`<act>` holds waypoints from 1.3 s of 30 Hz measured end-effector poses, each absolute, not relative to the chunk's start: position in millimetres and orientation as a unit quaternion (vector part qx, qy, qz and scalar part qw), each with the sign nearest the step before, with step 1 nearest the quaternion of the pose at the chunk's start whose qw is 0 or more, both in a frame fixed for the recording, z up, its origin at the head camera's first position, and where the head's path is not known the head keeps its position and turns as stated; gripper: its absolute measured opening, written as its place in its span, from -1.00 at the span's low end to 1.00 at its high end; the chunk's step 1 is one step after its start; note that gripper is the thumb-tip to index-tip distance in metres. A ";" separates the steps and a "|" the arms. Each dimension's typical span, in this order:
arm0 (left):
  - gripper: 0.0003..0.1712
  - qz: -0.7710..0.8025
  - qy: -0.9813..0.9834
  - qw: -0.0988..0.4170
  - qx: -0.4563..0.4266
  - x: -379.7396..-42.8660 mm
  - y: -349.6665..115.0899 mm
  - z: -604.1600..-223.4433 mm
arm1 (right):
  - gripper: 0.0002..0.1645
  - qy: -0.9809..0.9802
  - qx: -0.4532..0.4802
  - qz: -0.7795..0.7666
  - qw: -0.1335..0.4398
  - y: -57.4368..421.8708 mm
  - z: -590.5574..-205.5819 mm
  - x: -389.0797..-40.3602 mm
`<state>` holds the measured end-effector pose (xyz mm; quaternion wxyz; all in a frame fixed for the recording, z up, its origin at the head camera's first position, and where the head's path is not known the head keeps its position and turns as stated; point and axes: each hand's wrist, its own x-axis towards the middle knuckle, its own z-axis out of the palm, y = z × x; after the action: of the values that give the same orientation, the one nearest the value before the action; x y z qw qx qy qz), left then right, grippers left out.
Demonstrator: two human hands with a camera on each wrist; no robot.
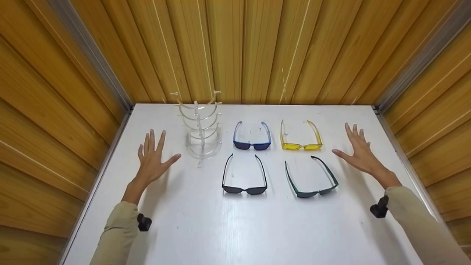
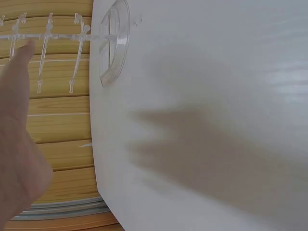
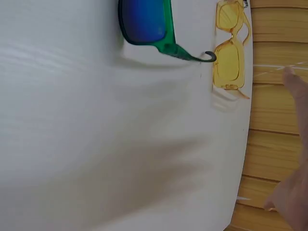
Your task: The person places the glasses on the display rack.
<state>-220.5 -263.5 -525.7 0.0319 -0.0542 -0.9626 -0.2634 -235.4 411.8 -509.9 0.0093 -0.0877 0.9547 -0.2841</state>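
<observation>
My left hand (image 1: 151, 163) hovers above the table at the left, fingers spread, holding nothing. Just right of it stands a clear plastic glasses display stand (image 1: 200, 127) with several curved arms, none bearing glasses. My right hand (image 1: 360, 154), also spread and holding nothing, is over the table's right side. Between stand and right hand lie blue-framed sunglasses (image 1: 252, 146) and yellow glasses (image 1: 302, 147) at the back, with black sunglasses (image 1: 244, 190) and green-framed sunglasses (image 1: 317, 193) in front. All have their temples unfolded and pointing away from me. In the right wrist view, the green pair's lens (image 3: 144, 19) looks blue.
The white table (image 1: 235, 228) meets a wood-patterned panel wall (image 1: 254, 51) at its back edge. Similar panels rise at the left (image 1: 44, 147) and right (image 1: 438, 121). A small black device (image 1: 144, 222) sits at the left wrist, another black device (image 1: 379, 207) at the right.
</observation>
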 end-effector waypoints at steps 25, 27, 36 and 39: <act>-0.13 -0.490 -0.862 -0.051 -0.116 -204.9 -202.2 -542.8 | -0.06 0.864 -0.105 -0.482 0.104 301.0 -521.5 -203.3; -0.21 -0.502 -0.853 -0.050 -0.131 -203.5 -196.3 -546.7 | -0.10 0.854 -0.113 -0.495 0.112 292.3 -525.4 -200.7; -0.38 -0.574 -0.798 -0.102 -0.152 -199.2 -166.3 -562.2 | -0.25 0.822 -0.124 -0.528 0.175 256.8 -529.6 -189.2; -0.38 -0.581 -0.789 -0.133 -0.149 -195.4 -160.9 -567.3 | -0.27 0.832 -0.110 -0.515 0.177 245.0 -532.6 -186.0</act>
<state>-195.4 -160.9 -567.3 -0.1329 -0.1489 -0.7888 -0.5813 -186.0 245.0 -532.6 0.1765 -0.1096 0.8316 -0.5150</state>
